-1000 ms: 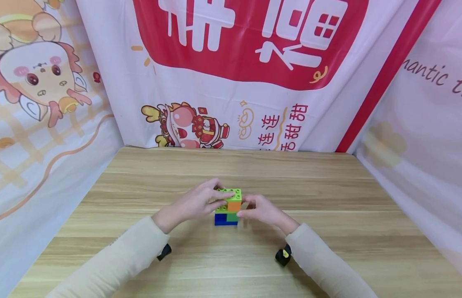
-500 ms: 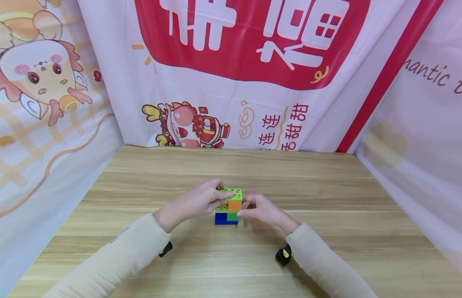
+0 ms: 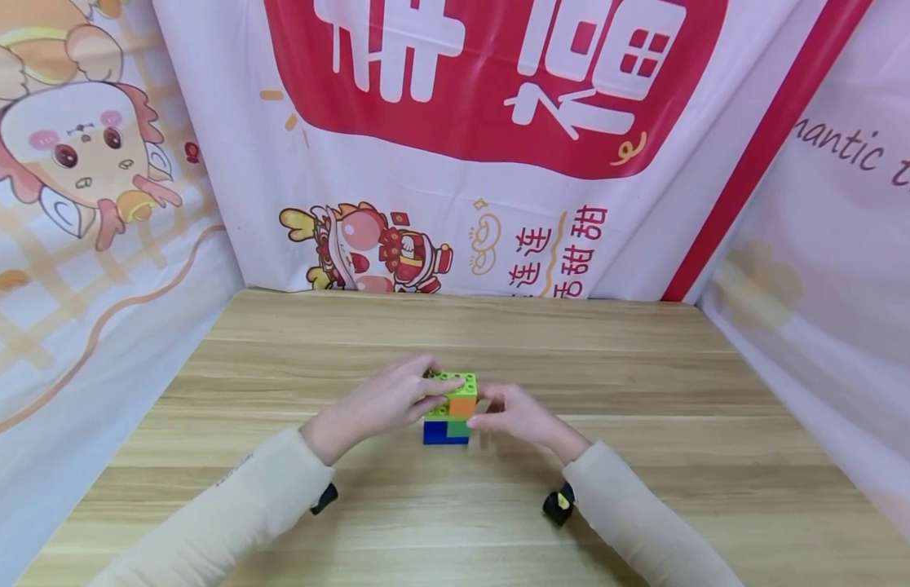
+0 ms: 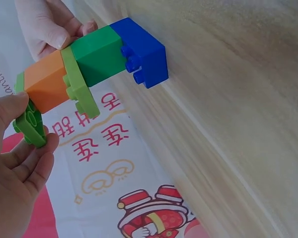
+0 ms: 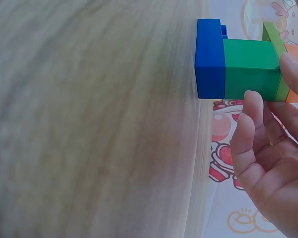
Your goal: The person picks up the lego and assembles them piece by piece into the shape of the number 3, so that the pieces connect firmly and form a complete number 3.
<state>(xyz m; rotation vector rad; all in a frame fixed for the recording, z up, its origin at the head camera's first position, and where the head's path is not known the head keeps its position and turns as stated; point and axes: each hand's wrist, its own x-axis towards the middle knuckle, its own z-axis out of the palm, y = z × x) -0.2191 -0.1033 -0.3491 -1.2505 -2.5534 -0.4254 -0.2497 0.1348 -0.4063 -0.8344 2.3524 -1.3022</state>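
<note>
Nearest the camera, two cream sleeves (image 3: 227, 505) run forward onto the tabletop (image 3: 646, 489), a small dark wrist unit under each forearm.

Mid-tabletop stands the stack (image 3: 450, 408): blue brick (image 3: 436, 434) at the base, green brick (image 3: 459, 426) on it, thin lime plate (image 4: 81, 91), orange brick (image 3: 462, 404), lime plate (image 3: 455, 381) on top. Blue base sits flat on the wood, so the stack carries its own weight; the hands only steady or work it.

Left hand (image 3: 385, 401) is at the upper left of the stack. Left wrist view shows thumb and fingers (image 4: 27, 166) curled round the top lime plate's edge, pinching it; looks placed to seat or lift that piece.

Right hand (image 3: 517, 414) braces the opposite side. Right wrist view shows a fingertip (image 5: 293, 67) on the green/orange seam, other fingers loosely bent beside the stack, not wrapped round it. Reads as a counter-hold so the stack doesn't tip. Thumb position: cannot tell.

Behind, printed banners (image 3: 492, 122) wall in the tabletop on three sides.
</note>
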